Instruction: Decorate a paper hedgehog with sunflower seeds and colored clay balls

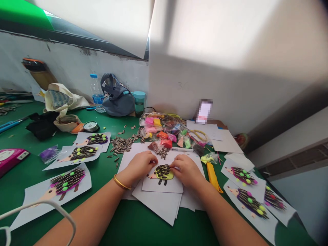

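Note:
A small white sheet point(151, 187) lies on a stack of paper at the centre, bearing a yellow-green clay hedgehog point(167, 176) partly covered with striped sunflower seeds. My left hand point(142, 164), a gold bangle at its wrist, rests at the sheet's upper left with fingers curled; what they hold, if anything, is hidden. My right hand point(186, 169) is pinched at the hedgehog's right edge, its fingertips against the seeds; whatever is between them is too small to make out. Loose seeds point(121, 145) lie in a pile beyond my left hand.
Bagged coloured clay point(164, 131) lies behind the paper. A yellow cutter point(213, 177) is right of it. Finished hedgehog pictures lie left point(83, 176) and right point(256, 218). A bottle point(96, 95), a grey-blue bag point(119, 102) and a phone point(204, 111) stand along the back. A white cable crosses the lower left.

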Motion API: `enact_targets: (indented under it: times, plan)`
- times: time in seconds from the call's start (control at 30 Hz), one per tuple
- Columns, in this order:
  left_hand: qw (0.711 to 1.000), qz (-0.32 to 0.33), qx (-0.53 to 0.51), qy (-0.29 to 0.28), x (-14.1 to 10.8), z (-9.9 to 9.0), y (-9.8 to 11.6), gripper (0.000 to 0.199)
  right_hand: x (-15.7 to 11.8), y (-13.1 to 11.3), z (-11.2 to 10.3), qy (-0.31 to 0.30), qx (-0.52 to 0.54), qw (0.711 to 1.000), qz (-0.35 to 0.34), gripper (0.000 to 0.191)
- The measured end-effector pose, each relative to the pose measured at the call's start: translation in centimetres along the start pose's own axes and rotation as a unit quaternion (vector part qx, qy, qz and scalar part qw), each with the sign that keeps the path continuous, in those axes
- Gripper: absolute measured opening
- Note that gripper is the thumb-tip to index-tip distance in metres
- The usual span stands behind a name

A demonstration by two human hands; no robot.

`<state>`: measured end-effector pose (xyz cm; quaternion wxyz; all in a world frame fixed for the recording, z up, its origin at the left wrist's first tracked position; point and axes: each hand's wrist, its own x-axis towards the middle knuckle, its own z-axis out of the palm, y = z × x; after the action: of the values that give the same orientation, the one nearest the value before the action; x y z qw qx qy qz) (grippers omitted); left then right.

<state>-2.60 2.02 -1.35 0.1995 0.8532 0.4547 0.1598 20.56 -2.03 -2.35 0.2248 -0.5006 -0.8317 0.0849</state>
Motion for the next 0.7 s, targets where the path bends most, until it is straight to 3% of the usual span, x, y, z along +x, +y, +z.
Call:
enact_targets:
  times: [0.3, 0.7]
  plan:
    - [1.0, 0.001, -0.015, 0.007, 0.0, 0.0, 0.0, 0.02, -0.1, -0.1, -0.7, 0.013, 0.013, 1.0, 0.002, 0.01]
    - [1.0, 0.003, 0.004, -0.002, 0.0, -0.1, 0.0, 0.021, -0.1, -0.4, -1.4, -0.016, 0.026, 0.999, 0.041, 0.01]
